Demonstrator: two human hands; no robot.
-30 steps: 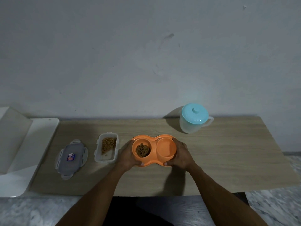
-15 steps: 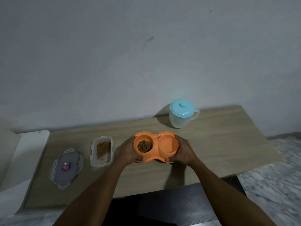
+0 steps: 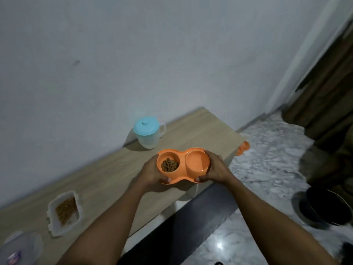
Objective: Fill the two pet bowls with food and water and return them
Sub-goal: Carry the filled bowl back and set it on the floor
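Observation:
An orange double pet bowl point(image 3: 183, 161) is held in the air above the right end of the wooden table point(image 3: 107, 180). Its left cup holds brown kibble point(image 3: 169, 165); whether the right cup point(image 3: 196, 161) holds water I cannot tell. My left hand point(image 3: 150, 172) grips the bowl's left end and my right hand point(image 3: 215, 167) grips its right end. A clear jug with a pale blue lid point(image 3: 148, 131) stands on the table by the wall.
An open clear food box with kibble point(image 3: 64, 212) and its lid point(image 3: 19, 249) lie at the table's left. A second orange object point(image 3: 242, 148) sits on the marble floor beyond the table's right end. A dark round pan point(image 3: 324, 206) and brown curtain point(image 3: 328, 88) are at right.
The bowl has been lifted off the table and carried to the right in both hands. My view has swung right, bringing the marble floor and curtain into sight.

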